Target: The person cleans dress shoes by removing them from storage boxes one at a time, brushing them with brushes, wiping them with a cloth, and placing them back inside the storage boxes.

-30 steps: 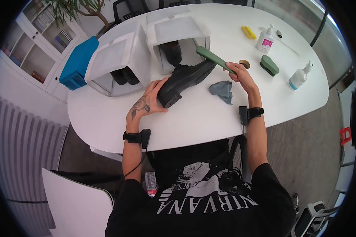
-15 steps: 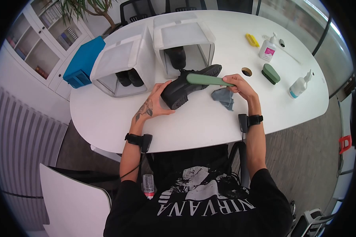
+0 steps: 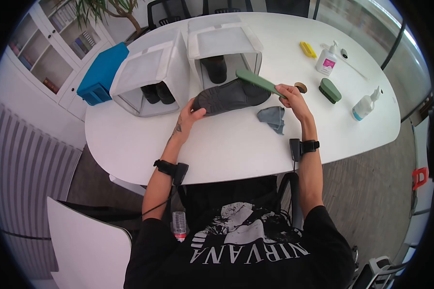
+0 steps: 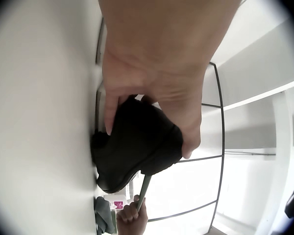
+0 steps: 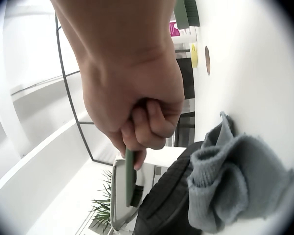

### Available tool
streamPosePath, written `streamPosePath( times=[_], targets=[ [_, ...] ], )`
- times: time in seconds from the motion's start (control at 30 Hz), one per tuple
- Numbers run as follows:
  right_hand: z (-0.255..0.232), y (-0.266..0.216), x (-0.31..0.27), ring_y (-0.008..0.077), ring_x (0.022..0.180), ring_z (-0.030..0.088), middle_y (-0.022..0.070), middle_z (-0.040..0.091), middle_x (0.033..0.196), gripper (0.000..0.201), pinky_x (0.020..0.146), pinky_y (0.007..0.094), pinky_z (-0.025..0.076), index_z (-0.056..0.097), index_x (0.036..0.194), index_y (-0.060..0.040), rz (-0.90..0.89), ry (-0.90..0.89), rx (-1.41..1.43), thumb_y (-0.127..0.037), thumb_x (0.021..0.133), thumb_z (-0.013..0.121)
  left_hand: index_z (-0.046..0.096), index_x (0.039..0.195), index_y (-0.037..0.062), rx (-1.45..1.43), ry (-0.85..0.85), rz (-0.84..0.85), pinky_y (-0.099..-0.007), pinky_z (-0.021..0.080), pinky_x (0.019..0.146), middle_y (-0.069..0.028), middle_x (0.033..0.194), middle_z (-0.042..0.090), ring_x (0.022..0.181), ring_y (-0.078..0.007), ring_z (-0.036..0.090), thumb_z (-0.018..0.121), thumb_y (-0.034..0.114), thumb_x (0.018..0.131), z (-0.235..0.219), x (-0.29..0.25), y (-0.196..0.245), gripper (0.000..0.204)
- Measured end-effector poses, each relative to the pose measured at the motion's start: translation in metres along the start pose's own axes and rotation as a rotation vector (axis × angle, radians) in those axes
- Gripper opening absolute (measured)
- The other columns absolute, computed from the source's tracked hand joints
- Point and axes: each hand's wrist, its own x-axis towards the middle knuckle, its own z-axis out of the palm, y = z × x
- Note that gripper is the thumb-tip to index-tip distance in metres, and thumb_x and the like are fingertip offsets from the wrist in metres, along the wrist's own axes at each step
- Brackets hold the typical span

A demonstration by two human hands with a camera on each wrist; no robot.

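Note:
A black shoe [image 3: 226, 98] lies tipped on its side over the white table, its treaded sole turned toward the head camera. My left hand [image 3: 189, 119] grips it round the heel, the thumb on the sole side; in the left wrist view the thumb and fingers straddle the black heel [image 4: 137, 137]. With curled fingers my right hand [image 3: 294, 100] holds a green long-handled brush [image 3: 256, 81] by its handle end. The brush head reaches over the toe half of the sole. Dark bristles [image 5: 135, 193] show beside the shoe in the right wrist view.
A crumpled grey-blue cloth [image 3: 273, 118] lies by the toe. Two white boxes, one near the left [image 3: 142, 67] and one behind [image 3: 226, 41], hold dark footwear. To the right are a green brush [image 3: 330, 90], pump bottle [image 3: 327, 60], spray bottle [image 3: 364, 106] and yellow object [image 3: 307, 49].
My left hand has rolled the shoe so its sole faces up toward the head camera. The brush swung down across the shoe, then back up over the toe half.

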Motion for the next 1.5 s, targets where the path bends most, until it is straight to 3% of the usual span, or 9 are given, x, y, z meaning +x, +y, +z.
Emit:
streamPosePath(
  times=[0.2, 0.3, 0.4, 0.97, 1.07, 1.2, 1.33, 1.43, 1.5],
  targets=[
    [-0.006, 0.001, 0.0, 0.0022, 0.053, 0.024, -0.0121, 0.033, 0.059, 0.035, 0.05, 0.0249, 0.017, 0.072, 0.094, -0.0074, 0.102, -0.193, -0.1, -0.038, 0.107, 0.061, 0.046, 0.151, -0.0038, -0.05, 0.012, 0.009, -0.0423, 0.049, 0.111, -0.0142, 0.142, 0.062, 0.13, -0.0233, 0.061, 0.061, 0.046, 0.1, 0.001, 0.0, 0.005, 0.072],
    [-0.01, -0.002, 0.0, 0.0024, 0.054, 0.026, -0.0123, 0.031, 0.062, 0.038, 0.051, 0.0252, 0.017, 0.073, 0.093, -0.0062, 0.034, -0.029, -0.024, -0.04, 0.105, 0.063, 0.048, 0.149, -0.0029, -0.104, 0.03, -0.019, -0.0426, 0.049, 0.111, -0.0139, 0.141, 0.063, 0.129, -0.0238, 0.061, 0.061, 0.046, 0.101, -0.001, 0.004, 0.002, 0.069],
    [-0.01, -0.005, -0.008, 0.0021, 0.053, 0.024, -0.0126, 0.032, 0.061, 0.037, 0.051, 0.025, 0.016, 0.074, 0.095, -0.0057, 0.163, -0.145, -0.102, -0.039, 0.106, 0.062, 0.05, 0.147, -0.0018, -0.163, 0.046, -0.037, -0.0433, 0.049, 0.111, -0.0137, 0.141, 0.063, 0.128, -0.0243, 0.062, 0.06, 0.048, 0.102, -0.004, 0.006, -0.006, 0.067],
    [-0.02, 0.003, -0.004, 0.0028, 0.051, 0.022, -0.0121, 0.03, 0.059, 0.038, 0.05, 0.0258, 0.016, 0.071, 0.091, -0.0053, 0.111, -0.049, -0.081, -0.038, 0.107, 0.059, 0.053, 0.143, -0.0023, -0.236, 0.131, -0.08, -0.0406, 0.05, 0.108, -0.0144, 0.136, 0.064, 0.123, -0.0228, 0.063, 0.059, 0.048, 0.104, -0.003, 0.007, -0.001, 0.064],
    [-0.023, 0.007, 0.0, 0.0027, 0.051, 0.022, -0.012, 0.03, 0.059, 0.038, 0.049, 0.0257, 0.016, 0.071, 0.091, -0.0061, 0.063, 0.037, -0.064, -0.038, 0.107, 0.058, 0.052, 0.145, -0.0018, -0.25, 0.122, -0.101, -0.0456, 0.05, 0.111, -0.0145, 0.141, 0.06, 0.128, -0.026, 0.059, 0.059, 0.05, 0.104, -0.004, 0.009, -0.003, 0.066],
    [-0.02, 0.001, -0.006, 0.0023, 0.051, 0.022, -0.0123, 0.03, 0.059, 0.038, 0.049, 0.0257, 0.015, 0.071, 0.091, -0.0068, 0.173, -0.096, -0.066, -0.038, 0.107, 0.057, 0.049, 0.147, -0.0017, -0.282, 0.164, -0.137, -0.0464, 0.05, 0.112, -0.0163, 0.142, 0.058, 0.129, -0.0269, 0.059, 0.06, 0.052, 0.103, -0.007, 0.01, -0.002, 0.07],
    [-0.028, 0.005, -0.002, 0.0023, 0.05, 0.021, -0.0125, 0.029, 0.058, 0.038, 0.049, 0.0255, 0.015, 0.07, 0.09, -0.007, 0.064, -0.039, -0.067, -0.039, 0.108, 0.057, 0.049, 0.147, -0.0014, -0.279, 0.149, -0.119, -0.0461, 0.05, 0.112, -0.0165, 0.142, 0.058, 0.128, -0.027, 0.059, 0.06, 0.055, 0.103, -0.004, 0.007, 0.002, 0.073],
    [-0.022, 0.004, -0.003, 0.0023, 0.05, 0.021, -0.0123, 0.03, 0.058, 0.039, 0.049, 0.0255, 0.015, 0.07, 0.089, -0.0073, 0.037, 0.032, 0.142, -0.039, 0.108, 0.057, 0.049, 0.148, -0.0012, -0.282, 0.17, -0.13, -0.046, 0.051, 0.111, -0.0166, 0.142, 0.058, 0.128, -0.0271, 0.059, 0.059, 0.056, 0.103, -0.003, 0.007, 0.004, 0.073],
    [-0.02, 0.003, -0.002, 0.0025, 0.05, 0.021, -0.0119, 0.03, 0.058, 0.039, 0.049, 0.0256, 0.014, 0.071, 0.088, -0.0078, 0.077, -0.083, 0.25, -0.04, 0.107, 0.058, 0.048, 0.148, -0.0011, -0.275, 0.159, -0.13, -0.0461, 0.05, 0.111, -0.0166, 0.142, 0.058, 0.128, -0.0271, 0.059, 0.059, 0.056, 0.103, -0.004, 0.008, 0.004, 0.074]
  ],
)
